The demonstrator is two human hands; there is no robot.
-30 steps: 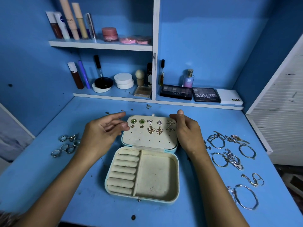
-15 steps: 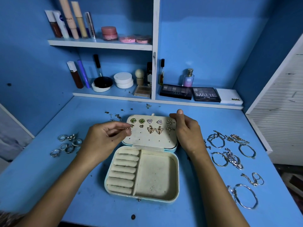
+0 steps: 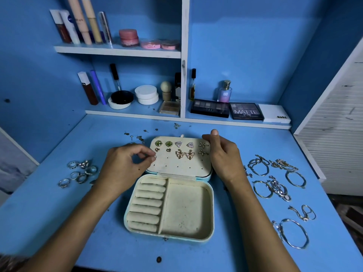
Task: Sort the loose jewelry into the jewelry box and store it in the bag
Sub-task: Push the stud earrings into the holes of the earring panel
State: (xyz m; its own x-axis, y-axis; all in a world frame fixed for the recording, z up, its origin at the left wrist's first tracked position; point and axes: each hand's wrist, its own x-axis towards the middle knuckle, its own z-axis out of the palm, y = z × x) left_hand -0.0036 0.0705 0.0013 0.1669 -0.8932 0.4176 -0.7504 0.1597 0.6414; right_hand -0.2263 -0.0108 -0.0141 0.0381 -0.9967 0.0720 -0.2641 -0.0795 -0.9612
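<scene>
While right hand [image 3: 223, 154] grips jewelry box [image 3: 170, 209] lid edge, left hand [image 3: 125, 163] pinches sth tiny just beside it.

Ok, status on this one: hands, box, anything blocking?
Left hand pinching something tiny at the lid's left edge; right hand gripping the lid's right side. Jewelry box open, tray bare. Nothing in the way.
</scene>
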